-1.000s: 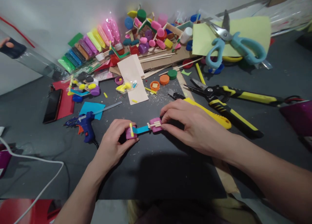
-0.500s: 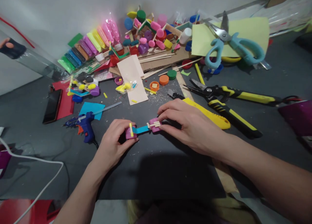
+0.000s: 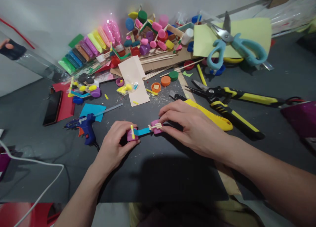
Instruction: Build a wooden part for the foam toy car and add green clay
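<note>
My left hand [image 3: 120, 138] pinches a purple bottle cap [image 3: 129, 135] between thumb and fingers; a short yellow stick [image 3: 132, 131] lies across its top. A blue strip [image 3: 143, 132] runs from that cap to a second purple cap [image 3: 155, 122], which carries small pale wooden sticks [image 3: 157, 126]. The fingers of my right hand [image 3: 181, 121] are closed at the right side of this second cap. Both caps sit low over the dark table [image 3: 118, 184]; whether they touch it I cannot tell.
Left of my hands lies a blue glue gun [image 3: 86, 128] on blue paper. A yellow utility knife [image 3: 212, 116], pliers-like cutters [image 3: 229, 105] and scissors [image 3: 228, 37] lie to the right. Coloured clay packs [image 3: 89, 47] and a pile of caps stand behind. A white cable [image 3: 49, 163] crosses the left.
</note>
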{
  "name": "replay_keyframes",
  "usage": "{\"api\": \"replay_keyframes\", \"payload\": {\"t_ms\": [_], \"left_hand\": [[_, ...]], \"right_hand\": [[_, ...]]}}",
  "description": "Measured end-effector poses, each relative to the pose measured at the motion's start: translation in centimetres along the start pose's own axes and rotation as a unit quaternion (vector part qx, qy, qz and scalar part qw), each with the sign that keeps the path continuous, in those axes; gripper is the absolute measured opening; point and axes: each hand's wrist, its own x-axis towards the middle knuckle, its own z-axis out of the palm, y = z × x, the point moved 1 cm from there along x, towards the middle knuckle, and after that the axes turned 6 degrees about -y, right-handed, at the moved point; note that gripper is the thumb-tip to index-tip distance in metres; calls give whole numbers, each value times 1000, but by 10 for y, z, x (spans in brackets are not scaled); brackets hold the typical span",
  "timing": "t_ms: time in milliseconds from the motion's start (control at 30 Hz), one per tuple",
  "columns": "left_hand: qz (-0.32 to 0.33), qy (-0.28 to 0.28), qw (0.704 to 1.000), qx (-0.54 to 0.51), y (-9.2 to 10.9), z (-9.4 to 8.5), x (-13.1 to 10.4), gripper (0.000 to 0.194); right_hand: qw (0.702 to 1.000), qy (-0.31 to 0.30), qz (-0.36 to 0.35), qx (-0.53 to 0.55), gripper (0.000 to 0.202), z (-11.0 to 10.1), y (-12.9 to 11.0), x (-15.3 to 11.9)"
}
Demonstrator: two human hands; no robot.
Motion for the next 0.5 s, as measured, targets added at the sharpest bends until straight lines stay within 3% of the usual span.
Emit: {"api": "replay_keyframes", "payload": {"t_ms": [500], "left_hand": [[0,1,1000,-7,0,0,0,25]], "right_hand": [[1000,-4,-6,-10,16,0,0,1]]}}
